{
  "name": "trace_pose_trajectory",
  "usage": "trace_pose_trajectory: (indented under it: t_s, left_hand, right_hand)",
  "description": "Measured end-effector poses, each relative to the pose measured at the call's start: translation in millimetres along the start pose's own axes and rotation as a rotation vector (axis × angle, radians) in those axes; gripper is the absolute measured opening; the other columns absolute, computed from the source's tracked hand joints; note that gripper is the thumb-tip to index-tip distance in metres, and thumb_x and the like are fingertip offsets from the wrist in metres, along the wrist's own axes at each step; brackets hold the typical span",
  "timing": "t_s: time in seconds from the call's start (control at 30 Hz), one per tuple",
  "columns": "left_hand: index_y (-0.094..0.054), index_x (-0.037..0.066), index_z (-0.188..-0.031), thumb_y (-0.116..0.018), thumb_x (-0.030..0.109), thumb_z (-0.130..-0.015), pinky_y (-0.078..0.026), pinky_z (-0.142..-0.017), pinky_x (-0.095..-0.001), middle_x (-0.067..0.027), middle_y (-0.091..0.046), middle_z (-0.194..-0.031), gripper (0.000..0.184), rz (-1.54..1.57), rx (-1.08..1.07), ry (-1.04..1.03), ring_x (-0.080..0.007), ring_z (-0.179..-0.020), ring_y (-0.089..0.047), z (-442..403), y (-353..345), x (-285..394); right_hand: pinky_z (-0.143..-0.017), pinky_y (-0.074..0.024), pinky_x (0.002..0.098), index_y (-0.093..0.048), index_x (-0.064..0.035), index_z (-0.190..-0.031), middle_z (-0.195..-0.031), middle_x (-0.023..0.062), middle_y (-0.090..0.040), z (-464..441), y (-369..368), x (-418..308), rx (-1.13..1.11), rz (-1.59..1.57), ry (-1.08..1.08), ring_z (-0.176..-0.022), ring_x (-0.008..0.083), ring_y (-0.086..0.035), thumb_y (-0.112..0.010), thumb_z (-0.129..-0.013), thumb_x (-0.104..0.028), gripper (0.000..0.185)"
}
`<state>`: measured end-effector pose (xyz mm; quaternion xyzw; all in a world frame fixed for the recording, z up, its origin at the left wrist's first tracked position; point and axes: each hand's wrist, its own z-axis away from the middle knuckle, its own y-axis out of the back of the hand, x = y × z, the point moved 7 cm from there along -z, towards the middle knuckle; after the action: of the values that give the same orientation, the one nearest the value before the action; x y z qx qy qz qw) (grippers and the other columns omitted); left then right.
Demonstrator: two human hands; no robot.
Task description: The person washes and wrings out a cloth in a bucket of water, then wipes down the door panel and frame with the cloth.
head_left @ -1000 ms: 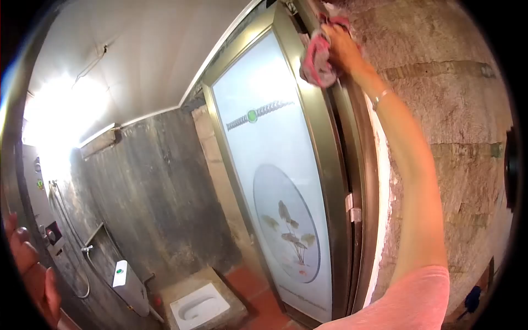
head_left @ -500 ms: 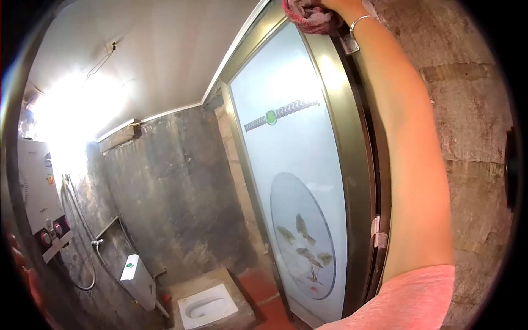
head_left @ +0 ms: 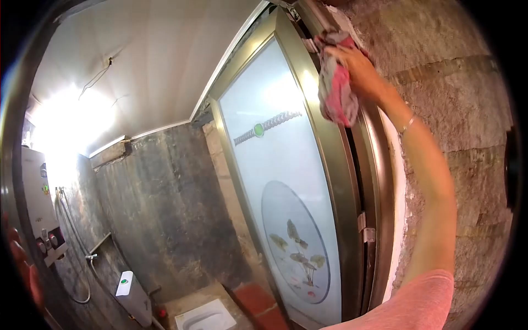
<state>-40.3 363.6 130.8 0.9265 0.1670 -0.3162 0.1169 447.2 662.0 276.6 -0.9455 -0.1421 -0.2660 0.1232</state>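
A crumpled pink and grey cloth (head_left: 336, 91) is gripped in my right hand (head_left: 360, 71), against the upper hinge side of the door frame (head_left: 379, 165). The arm is stretched up, with a bracelet at the wrist. Beside the cloth stands the open door (head_left: 275, 159), with a frosted panel, a metallic border and a plant picture low down. My left hand (head_left: 25, 269) shows only in part at the dark left edge, its fingers apart and near the left side of the doorway; nothing is visible in it.
Beyond the doorway are a squat toilet (head_left: 206, 316), a white cistern (head_left: 132, 297), a shower hose (head_left: 82, 275) and a wall-mounted heater (head_left: 39, 192). A bright lamp (head_left: 71, 118) glows at the left. Rough wall (head_left: 445, 110) lies right of the frame.
My right hand and the cloth rose to the top of the frame half a second ago and are now lower along the hinge side. The view has shifted with them.
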Motion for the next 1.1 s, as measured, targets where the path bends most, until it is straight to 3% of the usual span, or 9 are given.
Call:
trace_pose_trajectory:
  t_s: [0.1, 0.33, 0.53, 0.73, 0.77, 0.83, 0.87, 0.97, 1.1]
  left_hand:
    - [-0.053, 0.005, -0.080, -0.057, 0.025, -0.091, -0.042, -0.101, -0.0539, -0.0131, -0.056, -0.079, 0.023, 0.029, -0.054, -0.020, -0.0269, -0.085, -0.060, 4.3, -6.5, -6.9]
    - [-0.054, 0.010, -0.080, -0.052, 0.029, -0.095, -0.041, -0.103, -0.0522, -0.0097, -0.056, -0.076, 0.025, 0.016, -0.033, -0.006, -0.0228, -0.080, -0.058, 1.0, -3.8, -5.3]
    - [-0.052, 0.012, -0.078, -0.049, 0.033, -0.098, -0.042, -0.101, -0.0527, -0.0069, -0.053, -0.071, 0.029, 0.024, -0.069, 0.004, -0.0217, -0.081, -0.059, -0.6, -6.4, -5.3]
    - [-0.050, 0.007, -0.074, -0.051, 0.033, -0.097, -0.043, -0.101, -0.0544, -0.0089, -0.050, -0.069, 0.035, -0.025, -0.064, -0.047, -0.0234, -0.078, -0.058, -5.3, -2.6, 11.1]
    - [-0.049, 0.007, -0.073, -0.051, 0.033, -0.097, -0.043, -0.101, -0.0544, -0.0090, -0.049, -0.068, 0.035, 0.001, -0.051, -0.043, -0.0235, -0.077, -0.057, -5.4, -1.1, 11.0]
    - [-0.048, 0.007, -0.072, -0.052, 0.032, -0.097, -0.043, -0.101, -0.0544, -0.0093, -0.047, -0.066, 0.035, 0.050, -0.039, -0.041, -0.0236, -0.074, -0.055, -6.4, -2.6, 11.0]
    - [-0.044, 0.009, -0.069, -0.050, 0.031, -0.098, -0.043, -0.101, -0.0534, -0.0075, -0.044, -0.063, 0.037, 0.021, 0.058, -0.131, -0.0220, -0.068, -0.051, -2.5, -5.0, 8.7]
    - [-0.039, 0.011, -0.067, -0.049, 0.030, -0.099, -0.044, -0.100, -0.0522, -0.0060, -0.042, -0.062, 0.039, -0.038, -0.227, -0.142, -0.0204, -0.064, -0.048, 1.0, -12.2, -3.1]
    - [-0.037, 0.012, -0.063, -0.048, 0.032, -0.100, -0.045, -0.100, -0.0515, -0.0056, -0.041, -0.060, 0.043, -0.021, -0.070, -0.084, -0.0203, -0.063, -0.048, -4.8, -7.9, 7.1]
  right_hand:
    - [-0.095, -0.0450, 0.0426, -0.053, -0.0073, -0.128, -0.116, 0.0202, -0.062, -37.6, -28.8, 45.5, -0.143, 0.131, -0.165, -0.114, 0.0380, -0.055, -0.068, -0.078, -0.015, 0.053]
    - [-0.101, -0.0400, 0.0412, -0.051, -0.0052, -0.129, -0.124, 0.0187, -0.057, -109.0, -64.2, 93.4, -0.135, 0.362, -0.348, -0.119, 0.0355, -0.052, -0.053, -0.089, -0.020, 0.042]
    - [-0.108, -0.0328, 0.0398, -0.048, -0.0042, -0.134, -0.134, 0.0169, -0.052, -28.7, -51.0, 72.2, -0.045, 0.128, -0.286, -0.127, 0.0323, -0.045, -0.040, -0.096, -0.026, 0.045]
    - [-0.115, -0.0257, 0.0384, -0.045, -0.0032, -0.140, -0.143, 0.0151, -0.047, 152.3, 5.2, -22.4, 0.031, -0.294, -0.307, -0.136, 0.0292, -0.039, -0.027, -0.103, -0.033, 0.050]
    - [-0.113, -0.0302, 0.0415, -0.046, -0.0033, -0.139, -0.142, 0.0193, -0.046, 181.4, 29.8, -61.1, 0.003, -0.304, -0.238, -0.133, 0.0351, -0.042, -0.037, -0.101, -0.015, 0.041]
    - [-0.116, -0.0215, 0.0445, -0.042, -0.0038, -0.143, -0.148, 0.0168, -0.041, 256.7, 37.9, -103.5, -0.129, -0.461, -0.631, -0.138, 0.0359, -0.035, -0.028, -0.103, -0.030, 0.050]
    - [-0.115, -0.0222, 0.0441, -0.043, -0.0035, -0.143, -0.147, 0.0193, -0.041, 286.0, 46.4, -125.8, -0.160, -0.403, -0.624, -0.137, 0.0368, -0.036, -0.027, -0.104, -0.030, 0.050]
    - [-0.112, -0.0272, 0.0442, -0.041, -0.0019, -0.143, -0.141, 0.0244, -0.044, 315.3, 62.0, -160.6, -0.180, -0.343, -0.665, -0.135, 0.0393, -0.038, -0.044, -0.096, -0.019, 0.050]
    - [-0.109, -0.0325, 0.0466, -0.041, -0.0026, -0.142, -0.139, 0.0246, -0.045, 273.0, 44.0, -130.8, -0.126, -0.261, -0.555, -0.130, 0.0414, -0.042, -0.046, -0.091, -0.012, 0.052]
